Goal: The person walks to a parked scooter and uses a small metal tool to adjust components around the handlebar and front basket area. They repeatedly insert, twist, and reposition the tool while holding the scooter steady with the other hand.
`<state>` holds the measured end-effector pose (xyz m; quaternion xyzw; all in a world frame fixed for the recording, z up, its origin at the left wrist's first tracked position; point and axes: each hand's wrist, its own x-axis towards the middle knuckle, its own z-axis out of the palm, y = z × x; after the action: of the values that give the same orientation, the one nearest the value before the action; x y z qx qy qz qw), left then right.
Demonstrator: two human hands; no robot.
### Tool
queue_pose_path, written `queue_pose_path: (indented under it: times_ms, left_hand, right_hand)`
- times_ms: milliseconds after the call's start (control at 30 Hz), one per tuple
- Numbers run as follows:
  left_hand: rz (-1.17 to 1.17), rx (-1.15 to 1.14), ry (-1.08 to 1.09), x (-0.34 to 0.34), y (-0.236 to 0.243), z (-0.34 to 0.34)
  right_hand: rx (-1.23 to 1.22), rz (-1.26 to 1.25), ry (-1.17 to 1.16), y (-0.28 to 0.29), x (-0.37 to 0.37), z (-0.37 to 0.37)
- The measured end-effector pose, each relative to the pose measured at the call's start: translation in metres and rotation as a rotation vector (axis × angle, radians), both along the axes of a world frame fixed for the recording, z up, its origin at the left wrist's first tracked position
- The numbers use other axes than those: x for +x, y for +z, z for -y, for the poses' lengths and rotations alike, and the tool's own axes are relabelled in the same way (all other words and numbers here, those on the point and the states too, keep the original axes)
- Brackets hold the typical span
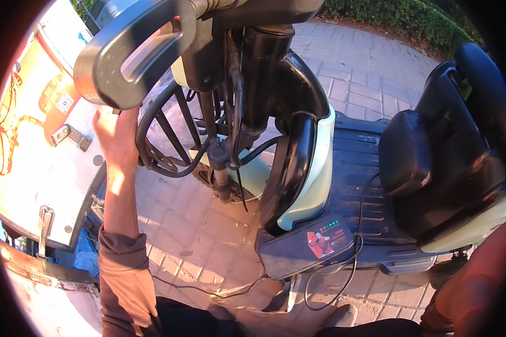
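My left hand [117, 132] reaches up beneath a black slotted guard [115, 70] at the handlebar of a small electric scooter. It is beside the rim of the black front basket [142, 140]. The guard hides its fingers, so I cannot tell what they hold. My right forearm [480, 281] stretches along the right edge past the seat [407, 151], and its hand is out of sight. On the edge of the black footboard [354, 185] rests a dark box [287, 253] with a red label and a row of lit, mostly green lights. A black cable [355, 269] loops from it.
A white and orange panel [56, 163] with metal latches stands close on the left. Pale paving [371, 67] lies around the scooter, with a hedge [399, 22] behind. A thin cord [208, 293] crosses the ground by my feet, near a clear plastic bag [291, 295].
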<state>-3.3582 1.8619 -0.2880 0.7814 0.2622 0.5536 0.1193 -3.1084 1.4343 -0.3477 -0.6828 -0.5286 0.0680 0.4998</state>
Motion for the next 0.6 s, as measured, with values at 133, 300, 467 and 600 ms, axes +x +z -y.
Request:
queue_pose_path:
  times_ms: [133,300,467,600]
  left_hand:
    - [0.005,0.019,-0.038,0.001,0.0,0.003]
    - [0.057,-0.086,-0.009,0.004,0.003,0.001]
    - [0.09,-0.113,0.03,0.003,-0.002,-0.003]
    - [0.107,-0.105,0.067,0.005,-0.003,-0.005]
  right_hand:
    - [0.0,-0.016,0.021,-0.003,0.006,-0.005]
    - [0.005,-0.013,0.039,-0.008,0.007,-0.016]
    - [-0.012,-0.061,0.071,-0.01,0.014,-0.032]
    - [-0.018,-0.064,0.066,-0.014,0.012,-0.031]
